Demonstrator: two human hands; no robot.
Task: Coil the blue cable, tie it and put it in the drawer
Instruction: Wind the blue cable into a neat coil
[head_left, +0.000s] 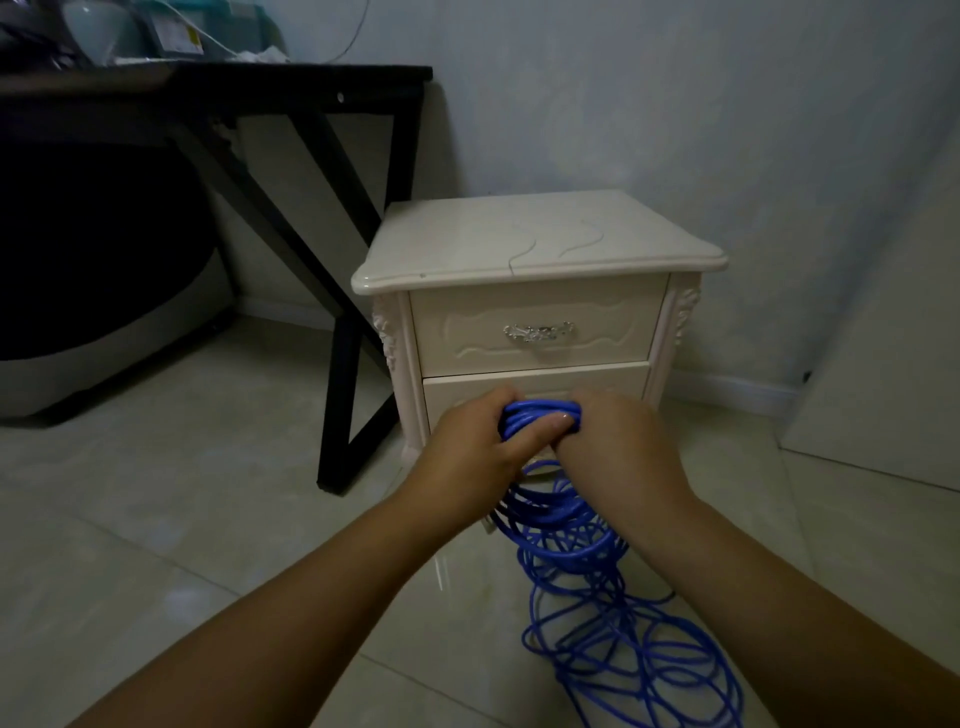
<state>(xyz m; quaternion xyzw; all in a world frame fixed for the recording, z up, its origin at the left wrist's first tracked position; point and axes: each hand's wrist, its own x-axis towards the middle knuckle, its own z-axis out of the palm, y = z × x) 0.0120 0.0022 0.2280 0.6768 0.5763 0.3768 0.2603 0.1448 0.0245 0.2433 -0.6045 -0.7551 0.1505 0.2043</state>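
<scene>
- Loose loops of the blue cable (545, 506) lie tangled on the tiled floor (156, 519), nearest the viewer and right of centre.
- From that heap the strands rise to a gathered bundle held in both hands.
- The left hand (467, 447) grips the bundle, its thumb laid across the strands.
- The right hand (618, 436) is curled round the same bundle from the other side (the two hands touch, knuckle to thumb).
- Just behind the hands is the lower drawer (535, 384) of a cream nightstand (535, 244); whether it is pulled out cannot be told.
- Above it, the upper drawer (467, 332) is closed and carries a silver handle (538, 331).
- To the left and farther back stands a black table (208, 78) with crossed legs, against the pale wall (675, 104).
</scene>
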